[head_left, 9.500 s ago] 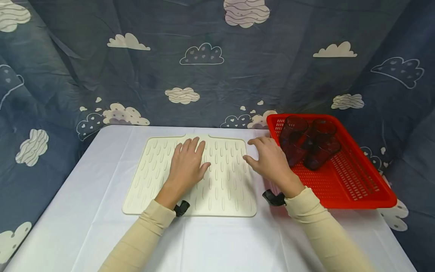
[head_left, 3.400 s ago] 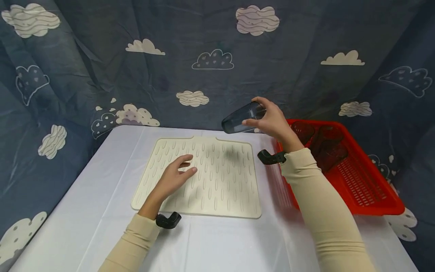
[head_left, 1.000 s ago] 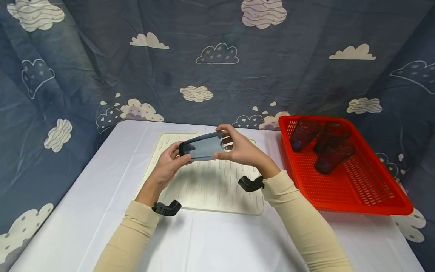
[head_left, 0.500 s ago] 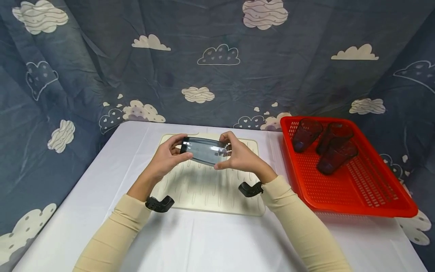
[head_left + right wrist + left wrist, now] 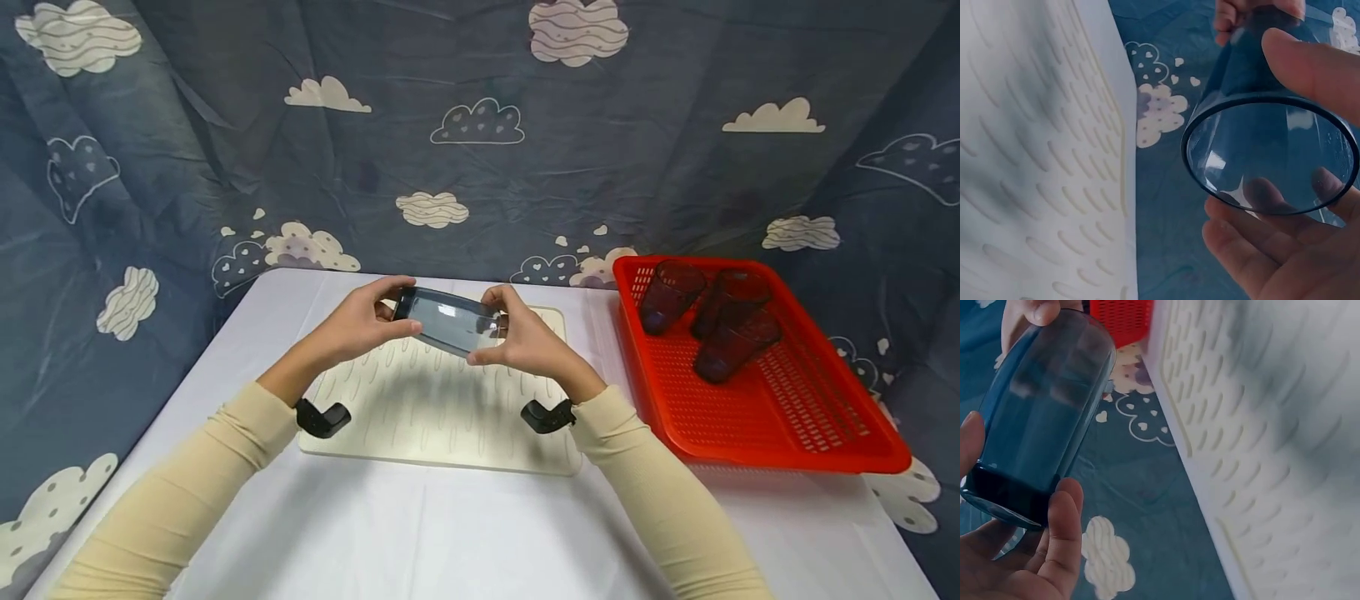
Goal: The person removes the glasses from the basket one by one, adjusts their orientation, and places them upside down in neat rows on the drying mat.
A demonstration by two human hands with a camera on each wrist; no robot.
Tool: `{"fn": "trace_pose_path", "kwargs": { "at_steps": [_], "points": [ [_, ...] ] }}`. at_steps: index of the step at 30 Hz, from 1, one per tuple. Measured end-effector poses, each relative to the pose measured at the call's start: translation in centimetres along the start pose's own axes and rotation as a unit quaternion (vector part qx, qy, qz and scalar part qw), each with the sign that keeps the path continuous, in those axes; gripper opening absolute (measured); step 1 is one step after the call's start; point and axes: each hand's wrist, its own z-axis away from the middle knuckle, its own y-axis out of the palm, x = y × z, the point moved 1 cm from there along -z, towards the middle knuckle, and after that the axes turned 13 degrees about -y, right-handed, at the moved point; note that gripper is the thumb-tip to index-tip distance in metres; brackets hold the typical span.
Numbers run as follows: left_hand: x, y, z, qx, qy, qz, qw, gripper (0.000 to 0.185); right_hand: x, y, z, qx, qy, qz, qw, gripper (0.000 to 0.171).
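A smoky blue see-through tumbler (image 5: 450, 322) lies sideways in the air above the cream ribbed drying mat (image 5: 435, 408). My left hand (image 5: 365, 321) grips its thick base end (image 5: 1007, 494), thumb and fingers curled round it. My right hand (image 5: 517, 340) holds the open rim end (image 5: 1272, 156), thumb on top and fingers beneath. Each wrist view shows the other hand's fingertips at the tumbler's far end. The mat (image 5: 1260, 425) (image 5: 1035, 156) lies below both hands.
A red perforated basket (image 5: 795, 417) stands at the right on the white table (image 5: 465, 533), with three dark tumblers (image 5: 712, 321) lying in its far end. Blue cloud-print cloth (image 5: 480, 125) hangs behind and around the table.
My right hand took a tumbler from the basket and carried it left over the mat; my left hand rose and took its base. Since half a second ago the tumbler rose slightly.
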Motion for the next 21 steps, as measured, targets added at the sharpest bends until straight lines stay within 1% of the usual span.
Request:
{"fn": "trace_pose_path", "kwargs": {
  "at_steps": [3,5,9,11,13,16,21],
  "points": [
    [-0.9,-0.9,-0.1,-0.001,-0.005,-0.043,0.9991,0.072,0.0,0.2,-0.3,-0.005,-0.006,0.010,1.000,0.076],
    [-1.6,-1.4,-0.1,-0.005,0.001,-0.078,0.9970,0.072,0.0,0.3,-0.5,-0.006,-0.008,0.020,1.000,0.076],
    [-3.4,-2.3,0.1,-0.024,0.028,-0.140,0.9895,0.072,0.1,0.4,-0.8,-0.012,-0.010,0.034,0.999,0.076],
    [-4.3,-2.6,0.1,-0.038,0.040,-0.159,0.9857,0.072,0.3,0.5,-0.9,-0.022,-0.010,0.027,0.999,0.077],
    [-5.1,-2.8,0.2,-0.051,0.046,-0.166,0.9838,0.074,0.5,0.6,-1.1,-0.035,-0.009,0.017,0.999,0.079],
    [-5.8,-3.0,0.4,-0.063,0.048,-0.163,0.9833,0.074,0.7,0.7,-1.3,-0.053,-0.004,-0.006,0.999,0.080],
    [-6.1,-3.1,0.4,-0.056,0.040,-0.150,0.9862,0.068,0.7,1.1,-1.7,-0.059,0.002,-0.021,0.998,0.079]
  ]
}}
